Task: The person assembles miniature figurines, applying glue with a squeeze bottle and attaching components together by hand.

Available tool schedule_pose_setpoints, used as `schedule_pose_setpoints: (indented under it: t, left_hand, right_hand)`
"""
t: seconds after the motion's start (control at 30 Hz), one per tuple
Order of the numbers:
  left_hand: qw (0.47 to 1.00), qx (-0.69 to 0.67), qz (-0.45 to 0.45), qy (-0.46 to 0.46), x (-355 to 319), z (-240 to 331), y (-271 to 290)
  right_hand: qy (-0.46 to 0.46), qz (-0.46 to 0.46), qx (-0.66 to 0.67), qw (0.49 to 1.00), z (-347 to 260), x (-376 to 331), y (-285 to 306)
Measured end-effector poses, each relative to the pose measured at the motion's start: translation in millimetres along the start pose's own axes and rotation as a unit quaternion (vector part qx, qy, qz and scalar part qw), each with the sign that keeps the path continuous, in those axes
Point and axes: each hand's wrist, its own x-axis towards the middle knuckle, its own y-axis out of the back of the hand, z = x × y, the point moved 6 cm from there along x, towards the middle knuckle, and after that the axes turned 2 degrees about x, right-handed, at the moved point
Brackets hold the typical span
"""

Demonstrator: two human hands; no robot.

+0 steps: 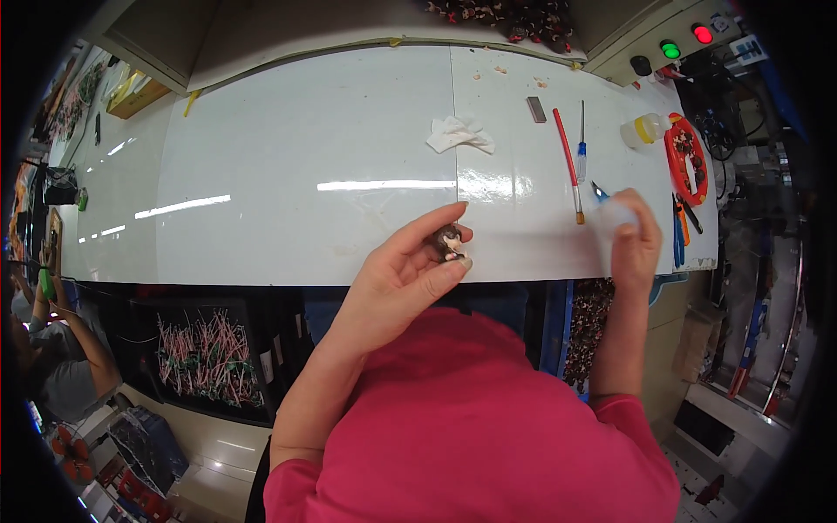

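Observation:
My left hand point(403, 270) is closed on a small dark brown and cream figurine point(449, 242), pinched between thumb and fingers above the table's front edge. Its underside is hidden by the fingers. To the right, my right hand point(635, 244) is smeared by motion, with its fingers bent. Beside its fingertips shows a small blue tool with a dark pointed tip point(598, 190); whether the hand grips it, I cannot tell. Left of that hand lie a red-handled brush point(567, 157) and a blue-handled screwdriver point(582, 144).
A crumpled white tissue point(459, 135) and a grey block point(535, 110) lie farther back. A yellow-banded bottle point(643, 131), a red tray point(687, 161) and pliers point(679, 231) are at the right. More figurines fill a shelf point(418, 30). Another person point(70, 349) sits far left.

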Motion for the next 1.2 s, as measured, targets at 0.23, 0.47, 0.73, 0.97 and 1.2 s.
schedule_pose_setpoints:
  t: [0.23, 0.47, 0.73, 0.97, 1.2]
  left_hand:
    - [1.0, 0.01, -0.001, -0.012, 3, 4, -9]
    - [1.0, 0.016, 0.0, -0.009, 6, 3, -9]
    - [0.999, 0.022, 0.009, -0.031, 6, 1, -4]
    - [0.999, 0.034, 0.008, -0.037, 8, -3, -4]
    - [0.999, 0.022, 0.025, -0.036, 3, -2, -3]
  right_hand:
    - [-0.101, 0.206, -0.124, 0.965, 41, 2, 79]
    - [-0.166, 0.173, -0.249, 0.938, 51, 7, 88]
    - [0.008, 0.349, -0.335, 0.875, -18, -4, 85]
    - [0.108, -0.086, -0.236, 0.962, -43, 40, -82]
    - [0.12, -0.14, -0.296, 0.937, -8, 63, -138]
